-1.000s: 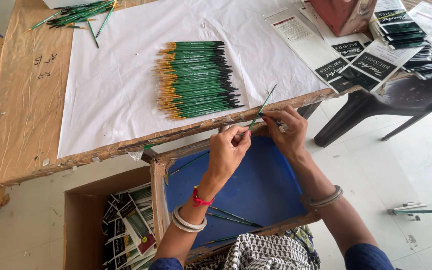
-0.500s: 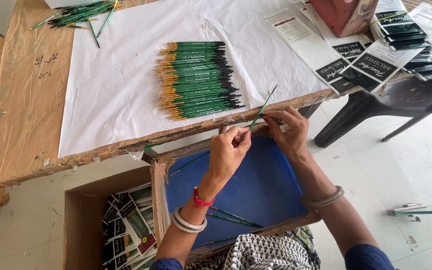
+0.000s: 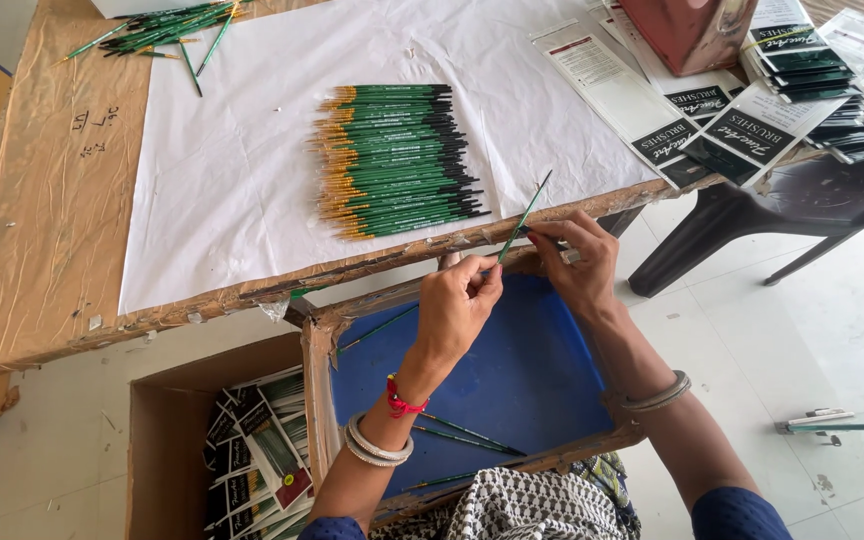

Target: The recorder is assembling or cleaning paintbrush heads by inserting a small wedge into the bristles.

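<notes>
a: where's the green paintbrush (image 3: 524,215)?
b: centre of the frame, slanting up over the table edge (image 3: 252,290), pinched by both hands.
a: both gripping?
b: yes, left hand (image 3: 457,305) low on the handle, right hand (image 3: 577,255) beside it. blue tray (image 3: 542,370) beneath, brush pile (image 3: 397,160) above, cardboard box (image 3: 167,440) lower left.
</notes>
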